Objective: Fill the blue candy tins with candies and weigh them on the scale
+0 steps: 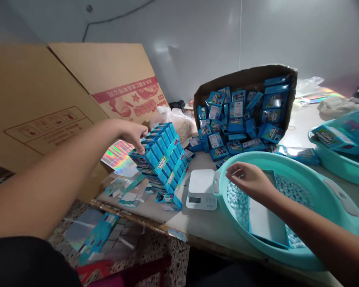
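Note:
My left hand reaches over the far-left top of a stack of blue candy boxes in display trays. Its thumb and fingers are bent around a box at the stack's upper end; part of the grip is hidden. My right hand hovers above the left side of a turquoise basin, fingers loosely curled and a gap showing, with nothing visible in them. Inside the basin, a shallow blue-edged tray with a white inside lies on many small pale candies.
A white digital scale stands between stack and basin. One loose blue box lies before the stack. Behind, a tipped carton spills blue boxes. Large cardboard boxes stand left; another turquoise basin sits right. Scraps lie near the table edge.

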Demonstrator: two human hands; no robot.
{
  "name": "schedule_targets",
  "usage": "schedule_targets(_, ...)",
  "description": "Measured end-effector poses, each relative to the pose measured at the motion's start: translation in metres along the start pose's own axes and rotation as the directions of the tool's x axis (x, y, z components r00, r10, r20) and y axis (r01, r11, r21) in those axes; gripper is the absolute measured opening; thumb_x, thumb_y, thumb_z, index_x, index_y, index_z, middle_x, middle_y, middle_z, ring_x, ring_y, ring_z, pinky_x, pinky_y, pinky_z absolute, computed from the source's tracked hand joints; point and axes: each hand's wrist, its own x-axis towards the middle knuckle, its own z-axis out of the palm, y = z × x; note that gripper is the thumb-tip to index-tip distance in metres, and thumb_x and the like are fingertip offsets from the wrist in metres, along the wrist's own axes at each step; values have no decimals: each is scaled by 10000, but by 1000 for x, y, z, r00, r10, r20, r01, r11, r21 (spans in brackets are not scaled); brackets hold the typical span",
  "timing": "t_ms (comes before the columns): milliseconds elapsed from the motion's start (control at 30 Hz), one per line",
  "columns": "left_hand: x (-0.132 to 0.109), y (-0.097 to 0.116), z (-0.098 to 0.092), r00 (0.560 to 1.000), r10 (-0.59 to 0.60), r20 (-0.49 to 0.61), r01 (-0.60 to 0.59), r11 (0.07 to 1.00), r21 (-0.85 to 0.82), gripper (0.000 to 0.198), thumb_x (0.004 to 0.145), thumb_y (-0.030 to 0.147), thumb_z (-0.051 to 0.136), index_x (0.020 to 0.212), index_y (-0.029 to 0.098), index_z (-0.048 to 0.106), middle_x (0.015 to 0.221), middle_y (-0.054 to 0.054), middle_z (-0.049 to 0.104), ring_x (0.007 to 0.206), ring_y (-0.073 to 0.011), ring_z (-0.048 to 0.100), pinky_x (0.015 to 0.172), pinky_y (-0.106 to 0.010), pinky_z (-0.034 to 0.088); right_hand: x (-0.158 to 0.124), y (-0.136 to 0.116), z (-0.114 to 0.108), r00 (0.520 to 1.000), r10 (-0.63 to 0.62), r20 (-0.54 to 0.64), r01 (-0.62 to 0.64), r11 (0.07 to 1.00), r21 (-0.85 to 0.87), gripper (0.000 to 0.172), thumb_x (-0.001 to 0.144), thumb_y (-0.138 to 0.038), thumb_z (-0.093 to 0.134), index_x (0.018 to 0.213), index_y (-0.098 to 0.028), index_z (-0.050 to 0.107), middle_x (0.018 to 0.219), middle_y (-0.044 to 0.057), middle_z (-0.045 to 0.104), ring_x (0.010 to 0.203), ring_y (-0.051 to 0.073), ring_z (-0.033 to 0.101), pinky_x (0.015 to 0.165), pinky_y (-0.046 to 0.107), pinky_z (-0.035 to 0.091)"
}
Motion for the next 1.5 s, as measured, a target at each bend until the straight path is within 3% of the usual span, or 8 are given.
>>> schedule_targets(100,4,1,-2,974,35,222,-62,991,115,464,337,320,886,617,230,527,631,-5,575,644,-243,569,617,-335,389,-3,1,3,1000,1,7,-1,999,-46,200,789,-372,646,840,-180,676,736,46,688,618,164,615,525,264,464)
schedule_targets(600,9,54,-6,953,104,283,-210,902,376,573,311,148,897,788,199,583,971,-76,659,907,-288,615,783,-317,468,-7,0,3,1000,-18,-25,15,992,-125,186,763,-308,628,896,-185,670,797,32,687,641,157,581,580,275,442)
schedule_targets(900,-57,60,2,992,102,-74,-88,981,172,395,796,372,553,957,24,644,858,47,594,991,-205,650,943,-352,435,-8,-3,-1,977,-66,202,129,939,-319,126,865,-277,585,850,-188,673,805,38,689,680,156,565,612,276,391)
schedule_targets(1000,-124,47,50,938,41,-344,-58,998,-40,453,840,451,503,1156,135,579,1045,31,626,974,-180,652,903,-345,488,-10,-7,-1,942,-121,314,234,906,-353,159,902,-233,544,870,-186,692,859,43,699,720,150,574,647,271,392)
schedule_targets(1100,-172,45,136,749,-308,-586,-183,755,-630,429,702,472,773,1006,240,578,945,-6,636,899,-233,646,919,-475,528,-10,-8,-4,934,-155,323,277,884,-377,170,913,-218,534,861,-186,692,865,40,693,731,148,571,657,269,387)
schedule_targets(1167,-181,53,198,666,-564,-488,-208,488,-848,485,717,441,773,1090,271,515,1030,-49,608,996,-249,626,993,-498,504,-9,-7,-6,945,-161,286,266,885,-382,176,921,-225,530,848,-186,686,848,39,684,736,150,569,665,268,390)
schedule_targets(1233,-172,67,249,712,-645,-277,-55,343,-938,594,731,496,745,1193,244,470,1128,-106,593,1061,-277,622,997,-534,499,-6,-5,-7,957,-161,240,245,892,-379,177,924,-240,534,833,-183,675,831,38,678,735,152,568,670,268,395)
schedule_targets(1500,-126,107,318,440,-582,-684,134,795,-591,937,624,446,893,1397,132,467,1351,-204,509,1348,-364,441,1141,-556,388,1,7,-3,981,-87,171,156,882,-444,166,905,-278,567,804,-189,666,769,28,678,675,158,575,628,278,394)
